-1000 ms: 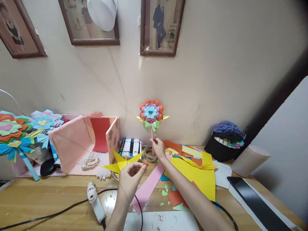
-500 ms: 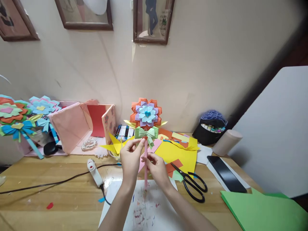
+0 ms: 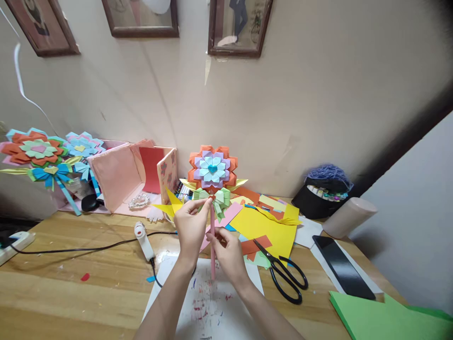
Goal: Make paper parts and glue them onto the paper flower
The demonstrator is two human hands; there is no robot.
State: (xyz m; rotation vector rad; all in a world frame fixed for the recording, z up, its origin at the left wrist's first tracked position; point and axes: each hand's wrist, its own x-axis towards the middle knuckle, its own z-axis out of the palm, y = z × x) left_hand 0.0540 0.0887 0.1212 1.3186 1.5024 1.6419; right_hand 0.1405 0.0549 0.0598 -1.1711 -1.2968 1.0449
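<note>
An upright paper flower (image 3: 213,170) with orange, purple and light-blue petal layers and a blue heart in its middle stands in front of me. Below its petals sits a green paper bow (image 3: 222,197), with a small red piece at its centre and yellow leaves to either side. My left hand (image 3: 191,224) is closed, thumb and fingertips pinching at the top of the pink stem (image 3: 213,267), against the bow's middle. Lower down, my right hand (image 3: 228,252) pinches the same stem between thumb and fingers.
Black scissors (image 3: 283,271) lie on the right beside yellow paper (image 3: 264,231). Farther right are a phone (image 3: 343,267) and green sheets (image 3: 382,316). A white corded tool (image 3: 144,242), a pink box (image 3: 116,179) and finished paper flowers (image 3: 38,148) occupy the left. White marked paper (image 3: 208,311) lies below.
The view has shifted slightly to the left, bringing a power strip into sight. My right hand sits slightly lower on the stem; my left hand still pinches near the bow.
</note>
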